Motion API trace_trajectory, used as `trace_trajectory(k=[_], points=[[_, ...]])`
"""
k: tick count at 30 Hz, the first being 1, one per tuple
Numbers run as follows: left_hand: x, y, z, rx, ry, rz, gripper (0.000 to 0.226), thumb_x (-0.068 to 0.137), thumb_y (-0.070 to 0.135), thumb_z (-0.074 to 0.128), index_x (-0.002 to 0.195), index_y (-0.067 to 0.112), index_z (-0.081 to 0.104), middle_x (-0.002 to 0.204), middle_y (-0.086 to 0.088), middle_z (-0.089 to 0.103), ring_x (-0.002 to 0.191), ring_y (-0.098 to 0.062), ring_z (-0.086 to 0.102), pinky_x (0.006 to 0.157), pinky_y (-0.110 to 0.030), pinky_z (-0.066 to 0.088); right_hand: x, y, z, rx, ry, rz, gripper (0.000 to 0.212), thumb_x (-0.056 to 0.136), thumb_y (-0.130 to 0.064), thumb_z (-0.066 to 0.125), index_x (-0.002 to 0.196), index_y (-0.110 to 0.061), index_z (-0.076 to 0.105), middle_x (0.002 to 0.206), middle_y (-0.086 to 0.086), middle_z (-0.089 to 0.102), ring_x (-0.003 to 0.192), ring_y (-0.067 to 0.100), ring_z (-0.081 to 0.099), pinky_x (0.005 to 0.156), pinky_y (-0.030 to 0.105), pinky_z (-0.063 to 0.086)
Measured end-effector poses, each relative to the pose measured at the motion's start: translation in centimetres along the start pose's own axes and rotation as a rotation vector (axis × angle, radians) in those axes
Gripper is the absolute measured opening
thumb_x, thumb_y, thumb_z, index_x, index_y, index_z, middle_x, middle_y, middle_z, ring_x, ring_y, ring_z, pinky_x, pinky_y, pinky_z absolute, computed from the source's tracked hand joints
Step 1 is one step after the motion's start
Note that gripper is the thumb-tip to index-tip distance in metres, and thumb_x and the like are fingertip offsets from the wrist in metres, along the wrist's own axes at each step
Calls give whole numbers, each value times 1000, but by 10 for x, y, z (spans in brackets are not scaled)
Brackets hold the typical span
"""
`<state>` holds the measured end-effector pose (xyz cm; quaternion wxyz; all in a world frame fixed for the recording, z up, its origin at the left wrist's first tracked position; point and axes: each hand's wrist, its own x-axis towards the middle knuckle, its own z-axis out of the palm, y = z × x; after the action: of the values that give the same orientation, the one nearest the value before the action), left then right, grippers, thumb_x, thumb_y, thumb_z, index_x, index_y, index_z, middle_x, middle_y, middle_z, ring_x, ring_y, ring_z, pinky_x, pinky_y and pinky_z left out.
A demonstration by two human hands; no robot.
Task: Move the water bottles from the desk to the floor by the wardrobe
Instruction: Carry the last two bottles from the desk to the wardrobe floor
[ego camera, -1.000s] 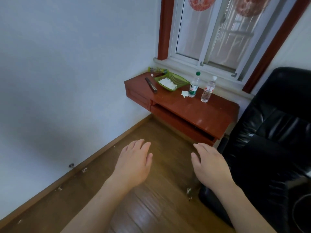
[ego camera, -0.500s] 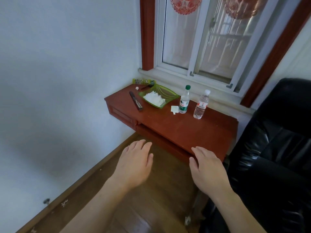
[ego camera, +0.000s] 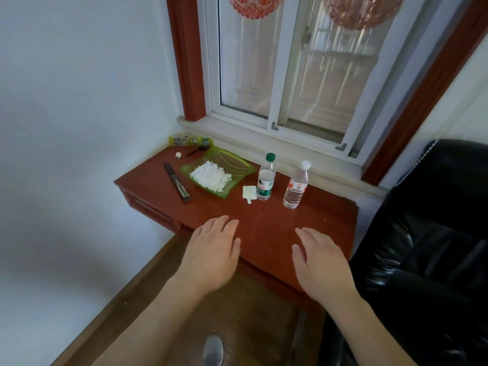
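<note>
Closest, my left hand [ego camera: 211, 257] and right hand [ego camera: 322, 265] hover palm-down over the near edge of the red desk [ego camera: 264, 225], fingers straight and relaxed, holding nothing. Whether they touch the wood I cannot tell. Farther on at twelve o'clock both water bottles stand upright on the desktop, apart from each other: the green-capped bottle [ego camera: 265, 178] and, at its three o'clock, the white-capped bottle [ego camera: 295, 186]. A paper slip [ego camera: 249, 192] lies just at the green-capped one's nine o'clock, then a green dish [ego camera: 232, 162] of white shreds. A black chair [ego camera: 435, 233] sits at my three o'clock, and the window [ego camera: 290, 75] rises beyond.
</note>
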<state>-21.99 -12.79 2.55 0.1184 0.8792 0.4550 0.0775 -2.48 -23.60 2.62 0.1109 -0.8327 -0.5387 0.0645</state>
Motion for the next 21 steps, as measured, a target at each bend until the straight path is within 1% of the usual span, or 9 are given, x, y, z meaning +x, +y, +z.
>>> trace_trajectory(k=[6,10,13,17,21], points=[[88,-29,5,-9,-23,131,50,102,41,29,151,26,31,156,2,32,144,-17,26,118,-39,25,69,-13,12,-11,28,94,50,102,-41,33,147,-24,40,151,-5,42,139,13,35,115,34,27],[140,-43,6,7,-29,220,50,102,41,30,149,25,33,153,2,35,141,-17,31,115,-36,26,104,-22,16,-16,57,158,49,102,-41,34,148,-24,39,151,-6,41,138,13,35,114,31,24],[174,-50,7,10,-30,273,47,101,40,32,145,24,37,149,2,39,137,-18,36,111,-36,31,124,-26,19,-7,69,191,49,102,-40,35,149,-24,37,151,-7,40,138,13,34,114,29,23],[210,-52,9,-5,-28,314,46,101,38,34,144,23,38,148,1,41,136,-20,36,111,-37,32,145,-24,24,13,87,227,49,102,-40,35,148,-24,37,150,-8,41,137,10,34,113,28,23],[239,-47,13,-30,-39,346,45,100,36,36,143,21,39,146,0,43,134,-20,38,110,-39,35,168,-15,24,26,103,233,47,101,-38,39,145,-23,42,147,-6,45,135,11,38,113,32,27]])
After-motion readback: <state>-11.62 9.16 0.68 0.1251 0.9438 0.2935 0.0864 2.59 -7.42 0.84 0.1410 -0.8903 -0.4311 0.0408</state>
